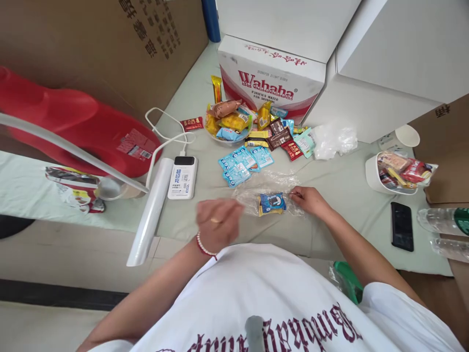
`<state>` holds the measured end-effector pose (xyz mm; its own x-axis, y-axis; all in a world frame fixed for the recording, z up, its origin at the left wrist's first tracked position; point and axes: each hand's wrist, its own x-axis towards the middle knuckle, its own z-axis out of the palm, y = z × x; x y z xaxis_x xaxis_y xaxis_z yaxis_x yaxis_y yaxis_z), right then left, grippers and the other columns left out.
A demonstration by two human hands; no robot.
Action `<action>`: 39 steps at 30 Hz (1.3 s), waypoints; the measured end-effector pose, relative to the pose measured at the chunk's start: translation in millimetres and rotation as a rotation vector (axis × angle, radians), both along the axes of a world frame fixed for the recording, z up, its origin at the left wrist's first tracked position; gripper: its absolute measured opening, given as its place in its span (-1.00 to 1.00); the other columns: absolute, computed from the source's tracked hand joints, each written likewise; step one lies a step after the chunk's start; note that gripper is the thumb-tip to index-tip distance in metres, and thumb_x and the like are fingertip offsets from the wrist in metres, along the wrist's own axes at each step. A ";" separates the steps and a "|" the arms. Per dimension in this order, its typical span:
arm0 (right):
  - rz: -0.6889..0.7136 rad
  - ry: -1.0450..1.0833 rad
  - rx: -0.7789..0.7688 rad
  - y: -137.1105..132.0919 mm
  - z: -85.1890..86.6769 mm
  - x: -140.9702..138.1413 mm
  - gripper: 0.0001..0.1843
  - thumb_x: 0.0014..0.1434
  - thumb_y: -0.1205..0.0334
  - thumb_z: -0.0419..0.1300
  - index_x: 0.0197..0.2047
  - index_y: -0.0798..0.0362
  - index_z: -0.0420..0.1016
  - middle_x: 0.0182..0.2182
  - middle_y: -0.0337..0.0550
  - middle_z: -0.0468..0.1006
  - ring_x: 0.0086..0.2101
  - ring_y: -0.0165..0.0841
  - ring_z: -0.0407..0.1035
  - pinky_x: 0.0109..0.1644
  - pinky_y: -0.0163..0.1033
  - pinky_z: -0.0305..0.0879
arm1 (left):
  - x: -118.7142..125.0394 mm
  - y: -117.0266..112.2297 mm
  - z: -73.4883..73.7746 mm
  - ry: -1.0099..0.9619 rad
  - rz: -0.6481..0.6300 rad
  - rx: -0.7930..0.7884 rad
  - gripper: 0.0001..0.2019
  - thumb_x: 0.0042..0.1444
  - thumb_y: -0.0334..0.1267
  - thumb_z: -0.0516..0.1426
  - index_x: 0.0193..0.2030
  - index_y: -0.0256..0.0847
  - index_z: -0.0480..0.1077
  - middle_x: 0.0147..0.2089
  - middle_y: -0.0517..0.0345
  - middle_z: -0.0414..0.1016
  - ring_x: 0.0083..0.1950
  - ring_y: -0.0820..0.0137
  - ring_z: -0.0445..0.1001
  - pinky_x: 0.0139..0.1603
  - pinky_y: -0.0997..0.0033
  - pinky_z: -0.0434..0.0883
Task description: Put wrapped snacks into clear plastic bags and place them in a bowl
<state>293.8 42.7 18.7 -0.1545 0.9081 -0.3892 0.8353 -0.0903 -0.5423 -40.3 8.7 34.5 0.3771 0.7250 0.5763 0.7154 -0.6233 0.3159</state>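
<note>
A clear plastic bag [247,195] lies spread on the table, with a small blue snack packet [272,202] and a yellow-edged packet [266,213] under it in the bag's area. At the bag's right edge, my right hand [308,199] pinches the thin plastic between thumb and fingers. My left hand [219,222] is raised just left of the bag, its fingers curled in and slightly blurred. What it may hold is hidden. Behind the bag lie several light blue packets [236,166].
A bowl [229,142] heaped with snacks stands before a Wahaba-style water carton [271,78], with loose snacks alongside. A power bank [182,178] and a plastic roll [151,215] lie left. At right are a white snack container [373,176], a phone [402,226] and bottles [439,222].
</note>
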 end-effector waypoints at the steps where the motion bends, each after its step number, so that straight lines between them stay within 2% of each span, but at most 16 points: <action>1: 0.008 -0.012 0.001 1.0 -0.1 0.3 -0.65 0.28 -0.01 0.09 -0.27 0.05 0.56 -0.52 -0.25 0.46 -0.48 -0.38 0.26 -0.36 -0.32 0.08 | 12.0 -0.5 1.7 0.086 -0.168 -0.046 -0.64 0.30 -0.35 0.05 0.15 0.06 0.47 0.09 0.08 0.60 0.10 0.20 0.49 0.15 0.06 0.29; 3: 0.042 -0.049 -0.014 3.5 2.2 1.6 -0.67 0.29 0.02 0.09 -0.25 0.05 0.57 -0.51 -0.25 0.48 -0.47 -0.37 0.28 -0.35 -0.31 0.09 | 38.9 5.4 0.7 0.264 -0.362 -0.202 -0.53 0.34 -0.37 -0.01 0.32 0.04 0.39 0.29 0.09 0.52 0.19 0.24 0.48 0.12 0.13 0.30; 4: 0.072 -0.077 -0.030 5.4 5.4 2.7 -0.69 0.30 0.04 0.09 -0.24 0.04 0.57 -0.49 -0.23 0.49 -0.45 -0.36 0.30 -0.34 -0.30 0.10 | 51.3 10.2 -1.7 0.336 -0.390 -0.276 -0.51 0.35 -0.38 -0.04 0.36 -0.01 0.36 0.36 0.07 0.47 0.20 0.23 0.47 0.10 0.13 0.30; 7: 0.125 -0.204 0.052 16.0 23.0 3.9 -0.72 0.33 0.08 0.13 -0.13 0.05 0.60 -0.29 -0.07 0.58 -0.29 -0.25 0.39 -0.23 -0.25 0.22 | 74.3 21.9 -11.7 0.452 -0.370 -0.394 -0.49 0.38 -0.41 -0.10 0.39 -0.12 0.34 0.41 0.01 0.40 0.17 0.19 0.49 0.07 0.09 0.31; 10: 0.125 -0.294 0.306 38.1 39.2 -7.7 -0.61 0.36 0.05 0.14 0.12 0.07 0.55 0.04 0.12 0.53 0.02 -0.06 0.34 0.02 -0.10 0.30 | 76.3 22.8 -18.8 0.464 -0.340 -0.414 -0.48 0.39 -0.41 -0.11 0.41 -0.09 0.32 0.42 0.02 0.40 0.17 0.18 0.49 0.08 0.07 0.30; 12: 0.207 -0.293 0.373 57.8 39.3 -25.7 -0.51 0.37 0.02 0.15 0.25 0.09 0.46 0.13 0.14 0.49 0.13 -0.01 0.27 0.15 -0.04 0.28 | 73.2 20.0 -20.0 0.469 -0.331 -0.413 -0.47 0.39 -0.42 -0.12 0.43 -0.08 0.30 0.43 0.04 0.38 0.18 0.18 0.48 0.09 0.07 0.30; 16: 0.382 -0.355 0.261 92.9 21.3 -68.6 -0.41 0.28 0.03 0.28 0.27 0.17 0.43 0.08 0.17 0.56 0.10 0.00 0.33 0.14 -0.06 0.26 | 70.8 15.1 -18.4 0.496 -0.316 -0.418 -0.44 0.37 -0.44 -0.12 0.46 -0.07 0.25 0.45 0.05 0.34 0.20 0.18 0.47 0.13 0.07 0.30; 19: 0.406 -0.316 0.150 101.8 19.7 -80.6 -0.70 0.29 0.17 0.25 0.05 0.10 0.58 -0.13 0.04 0.66 -0.06 -0.14 0.46 -0.04 -0.20 0.26 | 71.9 13.4 -17.7 0.507 -0.308 -0.427 -0.43 0.38 -0.44 -0.12 0.47 -0.07 0.24 0.47 0.07 0.31 0.22 0.18 0.47 0.14 0.07 0.30; 22: 0.439 -0.145 0.198 87.5 36.9 -70.4 -0.77 0.36 0.22 0.15 -0.05 0.05 0.62 -0.22 -0.10 0.66 -0.20 -0.27 0.47 -0.14 -0.27 0.20 | 72.4 11.6 -19.1 0.496 -0.301 -0.436 -0.43 0.38 -0.45 -0.12 0.47 -0.09 0.23 0.50 0.08 0.26 0.23 0.18 0.47 0.14 0.07 0.33; 24: 0.508 -0.075 0.281 65.1 48.9 -59.3 -0.74 0.39 0.22 0.11 -0.05 0.06 0.62 -0.22 -0.09 0.65 -0.20 -0.27 0.44 -0.11 -0.26 0.20 | 71.8 10.5 -22.6 0.478 -0.296 -0.444 -0.43 0.37 -0.46 -0.10 0.47 -0.09 0.24 0.49 0.05 0.28 0.22 0.16 0.49 0.14 0.05 0.35; 26: 0.601 -0.072 0.326 36.7 52.0 -50.2 -0.70 0.42 0.23 0.06 0.00 0.05 0.63 -0.25 -0.05 0.62 -0.21 -0.24 0.38 -0.10 -0.22 0.21 | 70.2 10.5 -29.0 0.453 -0.303 -0.459 -0.44 0.36 -0.46 -0.08 0.45 -0.11 0.28 0.44 -0.02 0.36 0.19 0.15 0.52 0.14 0.05 0.38; 28: 0.662 -0.102 0.345 8.3 43.4 -44.6 -0.63 0.45 0.26 0.01 0.14 0.05 0.59 -0.29 -0.03 0.57 -0.24 -0.21 0.32 -0.11 -0.20 0.22 | 66.9 12.2 -37.4 0.403 -0.321 -0.475 -0.46 0.33 -0.48 -0.06 0.41 -0.15 0.32 0.38 -0.07 0.43 0.19 0.15 0.53 0.16 0.05 0.42; 31: 0.642 -0.133 0.367 -23.0 16.6 -42.2 -0.51 0.45 0.34 -0.05 0.34 -0.01 0.44 -0.25 -0.02 0.51 -0.21 -0.19 0.26 -0.08 -0.17 0.25 | 56.3 17.2 -47.5 0.268 -0.389 -0.492 -0.38 0.23 -0.55 -0.03 0.42 -0.19 0.30 0.43 -0.04 0.37 0.33 0.20 0.46 0.30 0.08 0.42; 35: 0.561 -0.147 0.358 -38.3 -13.3 -46.6 -0.41 0.43 0.43 -0.10 0.38 -0.18 0.39 -0.21 -0.08 0.42 -0.16 -0.19 0.23 -0.04 -0.15 0.28 | 24.7 20.9 -44.4 0.044 -0.559 -0.604 -0.38 0.17 -0.53 -0.04 0.35 -0.13 0.40 0.44 0.03 0.36 0.44 0.30 0.36 0.38 0.17 0.40; 37: 0.549 -0.144 0.374 -39.8 -21.4 -49.6 -0.40 0.42 0.44 -0.09 0.38 -0.20 0.39 -0.24 -0.10 0.39 -0.17 -0.20 0.22 -0.04 -0.14 0.27 | 1.4 19.6 -37.9 -0.128 -0.573 -0.729 -0.53 0.22 -0.42 0.00 0.17 -0.12 0.55 0.34 -0.02 0.49 0.33 0.22 0.49 0.27 0.14 0.47; 39: 0.548 -0.125 0.416 -40.3 -26.9 -51.4 -0.41 0.42 0.44 -0.08 0.37 -0.20 0.41 -0.28 -0.10 0.37 -0.21 -0.20 0.19 -0.07 -0.14 0.26 | -22.0 18.3 -32.4 -0.398 -0.516 -0.874 -0.71 0.24 -0.26 0.08 -0.09 -0.19 0.64 0.11 -0.11 0.65 -0.04 0.20 0.66 -0.04 0.20 0.58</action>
